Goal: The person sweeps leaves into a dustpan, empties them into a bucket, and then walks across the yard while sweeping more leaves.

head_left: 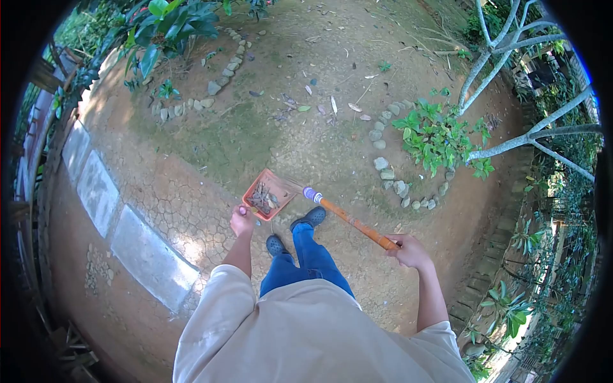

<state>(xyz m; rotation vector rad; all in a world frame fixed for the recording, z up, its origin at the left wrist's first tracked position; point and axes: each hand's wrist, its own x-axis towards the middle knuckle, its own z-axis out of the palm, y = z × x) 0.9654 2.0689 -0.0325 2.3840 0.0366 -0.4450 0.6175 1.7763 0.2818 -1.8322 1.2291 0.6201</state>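
Note:
My left hand point(242, 221) is closed around the handle end of an orange-red dustpan point(278, 185), which is just ahead of my feet. Dry leaves point(262, 196) lie in a pile inside the pan. In my right hand point(409, 250) is the upper end of a broom point(354, 222) with an orange stick, fingers wrapped round it. The broom slants down to the left, with a purple and white binding at its lower end. Its thin bristles reach the open side of the dustpan.
Stones ring a leafy plant point(434, 137) on the right, below bare branches point(504, 150). Another stone border point(223, 81) curves beside a bush at upper left. Pale paving slabs point(150, 249) run along the left. Scattered leaves point(334, 105) lie on the dirt ahead.

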